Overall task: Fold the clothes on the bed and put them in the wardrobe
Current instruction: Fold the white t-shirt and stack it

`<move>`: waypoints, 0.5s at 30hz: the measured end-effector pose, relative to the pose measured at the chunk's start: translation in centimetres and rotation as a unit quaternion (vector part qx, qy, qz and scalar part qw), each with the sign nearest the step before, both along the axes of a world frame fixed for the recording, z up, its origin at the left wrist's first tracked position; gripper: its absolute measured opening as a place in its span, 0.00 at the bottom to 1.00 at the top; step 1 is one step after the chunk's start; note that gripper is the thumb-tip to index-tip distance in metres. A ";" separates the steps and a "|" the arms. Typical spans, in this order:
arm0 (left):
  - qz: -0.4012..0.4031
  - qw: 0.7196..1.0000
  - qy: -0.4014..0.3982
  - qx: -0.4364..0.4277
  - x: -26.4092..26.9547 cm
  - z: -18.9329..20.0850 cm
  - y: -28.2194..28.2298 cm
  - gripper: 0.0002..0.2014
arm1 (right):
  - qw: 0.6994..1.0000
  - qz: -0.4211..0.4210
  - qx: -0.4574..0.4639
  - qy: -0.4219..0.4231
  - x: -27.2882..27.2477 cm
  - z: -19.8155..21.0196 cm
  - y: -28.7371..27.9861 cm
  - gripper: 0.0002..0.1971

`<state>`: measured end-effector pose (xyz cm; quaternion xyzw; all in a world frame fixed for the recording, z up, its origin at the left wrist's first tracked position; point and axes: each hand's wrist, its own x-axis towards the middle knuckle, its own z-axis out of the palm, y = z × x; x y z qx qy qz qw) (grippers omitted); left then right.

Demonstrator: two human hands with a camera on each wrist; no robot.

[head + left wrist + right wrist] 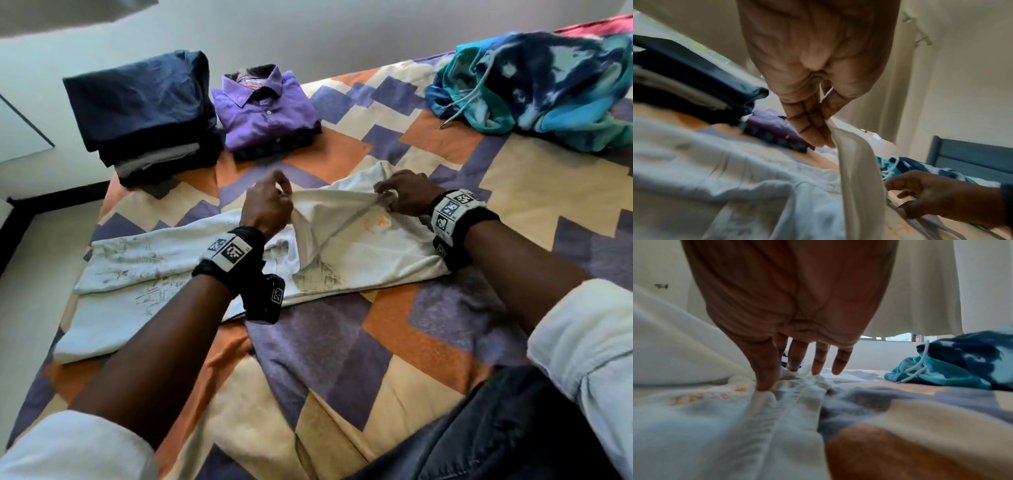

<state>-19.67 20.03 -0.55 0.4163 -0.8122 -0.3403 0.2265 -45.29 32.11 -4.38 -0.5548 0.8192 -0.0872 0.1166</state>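
Folding is clearly the step you're on right now; the white cotton garment with the faded grey print (191,260) lies stretched across the middle of the patchwork bedspread in orange, purple and cream (428,342), and you've got one flap of it lifted between both hands. Your left hand (265,205) pinches the raised edge between thumb and fingertips; the left wrist view shows the cloth hanging straight down from that pinch. Your right hand (407,197) has its thumb and first fingers bunching the stitched hem (789,391) low at the garment's right end, with the outer fingers loose; I'd call that a grip on the fabric too.

Two piles look done already; a stack of folded dark navy clothes (144,106) and a folded purple button-up shirt (263,113) sit near the far left corner. A crumpled teal and navy tie-dye hoodie (548,85) at the far right hasn't been touched, so I'd guess you're past halfway on folding; the wardrobe isn't in view.

Next move, I reckon: carry that lifted flap over and lay it flat, keeping both corners level so the edge lands square; then smooth out the creases and fold it down shorter.
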 end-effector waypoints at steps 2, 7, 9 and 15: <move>0.013 1.000 -0.022 0.017 0.0 -1.1 -1.1 0.16 | 0.999 -0.018 -0.042 -0.025 -0.4 -0.2 -0.2 0.17; 0.062 0.997 -0.003 0.036 0.0 -3.4 -3.3 0.15 | 0.999 -0.004 -0.022 0.039 -1.2 -0.7 -2.0 0.15; 0.082 0.996 0.002 0.041 0.1 -4.0 -4.1 0.10 | 1.000 -0.013 -0.012 0.016 -1.8 -0.7 -2.8 0.13; 0.093 0.995 -0.015 0.039 0.2 -5.7 -5.3 0.12 | 0.994 -0.057 -0.032 -0.084 -3.4 -1.1 -4.5 0.06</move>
